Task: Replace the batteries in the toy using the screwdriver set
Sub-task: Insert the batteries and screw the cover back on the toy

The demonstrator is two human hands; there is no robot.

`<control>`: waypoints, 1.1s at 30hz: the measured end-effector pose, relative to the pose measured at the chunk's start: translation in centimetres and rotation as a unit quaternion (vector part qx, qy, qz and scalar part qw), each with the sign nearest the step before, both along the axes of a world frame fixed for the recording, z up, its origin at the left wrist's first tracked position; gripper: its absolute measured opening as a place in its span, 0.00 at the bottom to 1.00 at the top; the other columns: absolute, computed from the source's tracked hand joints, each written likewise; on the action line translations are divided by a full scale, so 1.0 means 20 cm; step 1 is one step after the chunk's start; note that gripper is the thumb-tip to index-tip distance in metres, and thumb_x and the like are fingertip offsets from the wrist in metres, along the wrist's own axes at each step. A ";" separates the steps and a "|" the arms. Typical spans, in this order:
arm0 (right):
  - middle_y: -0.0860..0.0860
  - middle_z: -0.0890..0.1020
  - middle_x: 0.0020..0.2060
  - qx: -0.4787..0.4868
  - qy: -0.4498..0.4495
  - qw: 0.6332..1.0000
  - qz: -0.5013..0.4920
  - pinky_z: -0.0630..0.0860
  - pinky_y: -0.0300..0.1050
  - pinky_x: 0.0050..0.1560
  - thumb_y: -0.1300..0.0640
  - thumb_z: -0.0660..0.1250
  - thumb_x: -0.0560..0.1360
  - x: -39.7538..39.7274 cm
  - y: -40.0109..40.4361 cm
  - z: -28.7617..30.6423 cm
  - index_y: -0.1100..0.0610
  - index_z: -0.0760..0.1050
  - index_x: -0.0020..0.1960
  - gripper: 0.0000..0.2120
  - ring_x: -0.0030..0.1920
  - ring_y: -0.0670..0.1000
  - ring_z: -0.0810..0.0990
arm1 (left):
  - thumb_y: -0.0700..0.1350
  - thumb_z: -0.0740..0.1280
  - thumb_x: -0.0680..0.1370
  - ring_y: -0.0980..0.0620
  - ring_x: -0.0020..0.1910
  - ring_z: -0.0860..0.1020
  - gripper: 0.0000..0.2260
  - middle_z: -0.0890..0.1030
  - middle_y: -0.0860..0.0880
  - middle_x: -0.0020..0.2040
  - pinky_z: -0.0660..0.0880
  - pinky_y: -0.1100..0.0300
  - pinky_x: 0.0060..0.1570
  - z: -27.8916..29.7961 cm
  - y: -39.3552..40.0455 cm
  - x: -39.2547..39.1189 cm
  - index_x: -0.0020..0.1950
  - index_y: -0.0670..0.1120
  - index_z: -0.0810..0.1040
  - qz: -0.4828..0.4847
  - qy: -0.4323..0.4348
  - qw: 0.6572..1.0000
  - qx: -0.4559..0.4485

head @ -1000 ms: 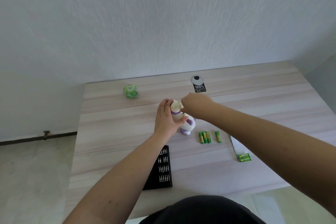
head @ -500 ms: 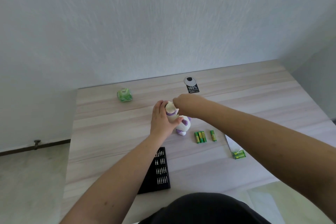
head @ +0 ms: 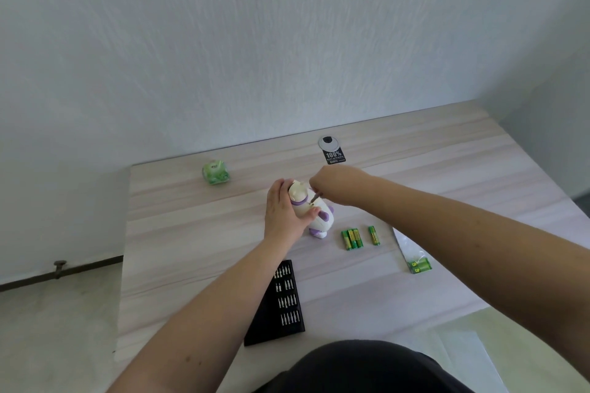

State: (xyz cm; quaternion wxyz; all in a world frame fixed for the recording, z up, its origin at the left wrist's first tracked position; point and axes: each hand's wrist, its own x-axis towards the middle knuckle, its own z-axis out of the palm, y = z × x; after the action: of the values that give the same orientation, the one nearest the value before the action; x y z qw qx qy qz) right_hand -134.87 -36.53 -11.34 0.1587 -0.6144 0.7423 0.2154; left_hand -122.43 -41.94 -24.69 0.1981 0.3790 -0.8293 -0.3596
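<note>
A white and purple toy (head: 314,212) lies on the wooden table (head: 191,233). My left hand (head: 282,212) grips its body from the left side. My right hand (head: 335,183) holds a thin screwdriver (head: 314,198) whose tip points down onto the toy. Several green batteries (head: 352,239) lie in a row just right of the toy, with one more (head: 373,235) a little apart. The black screwdriver bit case (head: 281,303) lies open near the table's front edge, partly under my left forearm.
A clear bag with green battery packaging (head: 418,265) lies at the right under my right arm. A green pack (head: 216,173) sits at the back left. A round grey cable port with a black label (head: 332,151) is at the back edge.
The camera view has shifted a little. My right hand has lifted slightly, so the screwdriver shaft now shows above the toy. My left hand keeps its grip.
</note>
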 end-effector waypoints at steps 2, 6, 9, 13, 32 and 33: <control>0.54 0.80 0.46 0.006 0.003 1.000 -0.003 0.72 0.43 0.38 0.66 0.61 0.77 0.01 0.00 -0.01 0.61 0.77 0.54 0.09 0.42 0.54 0.79 | 0.53 0.77 0.66 0.49 0.72 0.60 0.37 0.65 0.47 0.71 0.57 0.60 0.70 0.00 0.00 0.01 0.70 0.44 0.67 -0.002 0.001 1.000 0.003; 0.55 0.79 0.44 0.007 -0.030 1.000 -0.007 0.78 0.47 0.45 0.64 0.63 0.75 0.05 -0.02 0.00 0.60 0.75 0.51 0.06 0.43 0.56 0.80 | 0.55 0.77 0.66 0.51 0.72 0.60 0.38 0.64 0.49 0.72 0.56 0.62 0.69 -0.01 0.00 0.01 0.70 0.45 0.66 -0.003 0.004 1.000 0.008; 0.51 0.71 0.31 0.023 0.019 1.000 0.009 0.73 0.42 0.33 0.67 0.65 0.72 0.08 -0.04 0.00 0.58 0.69 0.38 0.08 0.30 0.51 0.73 | 0.56 0.77 0.66 0.51 0.72 0.61 0.37 0.65 0.50 0.71 0.57 0.63 0.69 -0.01 -0.01 -0.01 0.69 0.46 0.67 0.003 0.003 1.000 0.005; 0.50 0.67 0.31 0.025 0.047 0.999 0.004 0.62 0.40 0.27 0.68 0.63 0.73 0.10 -0.06 0.03 0.57 0.61 0.32 0.16 0.28 0.48 0.65 | 0.57 0.76 0.65 0.51 0.71 0.61 0.36 0.65 0.50 0.70 0.59 0.61 0.69 0.00 0.00 -0.01 0.68 0.46 0.68 0.000 0.005 1.000 0.005; 0.49 0.69 0.33 -0.075 0.069 0.985 -0.139 0.64 0.40 0.32 0.43 0.54 0.81 0.10 0.07 0.03 0.55 0.70 0.40 0.19 0.38 0.52 0.74 | 0.56 0.76 0.67 0.50 0.72 0.60 0.36 0.64 0.48 0.71 0.52 0.66 0.69 0.02 0.00 0.00 0.69 0.45 0.67 -0.005 0.002 1.000 0.008; 0.50 0.72 0.35 -0.084 0.064 0.983 -0.153 0.64 0.41 0.32 0.45 0.54 0.82 0.09 0.10 0.03 0.55 0.72 0.41 0.18 0.39 0.53 0.75 | 0.56 0.76 0.67 0.50 0.72 0.59 0.37 0.64 0.48 0.71 0.52 0.66 0.69 0.02 0.00 0.00 0.70 0.45 0.67 -0.005 -0.001 1.000 0.008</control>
State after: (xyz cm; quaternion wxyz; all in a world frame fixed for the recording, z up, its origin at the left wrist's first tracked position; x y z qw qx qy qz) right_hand -133.01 -34.54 -10.68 0.0900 -0.4895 0.8517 0.1640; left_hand -122.38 -41.91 -24.35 0.1922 0.3765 -0.8286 -0.3670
